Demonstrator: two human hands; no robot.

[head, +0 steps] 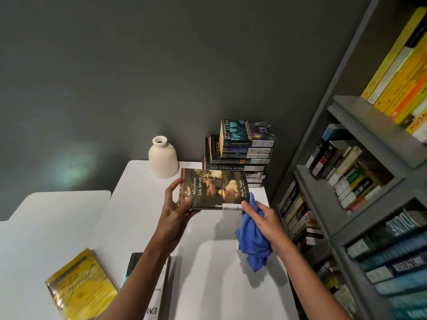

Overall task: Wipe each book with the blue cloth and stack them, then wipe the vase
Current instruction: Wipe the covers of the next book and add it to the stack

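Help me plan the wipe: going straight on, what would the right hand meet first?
Probably the Tom Sawyer book, its near corner; the right hand, holding the blue cloth, looks nearly against it.

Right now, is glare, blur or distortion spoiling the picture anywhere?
Head view: wide-angle distortion tilts the bookshelf; glare on the yellow book; the held book is sharp; soft shadows under the blue cloth on the table; pale patch on the wall.

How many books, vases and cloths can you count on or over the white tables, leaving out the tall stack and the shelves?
Books: 3 (held book, yellow book, part-hidden book under an arm)
Vases: 1 (vase)
Cloths: 1 (blue cloth)
Total: 5
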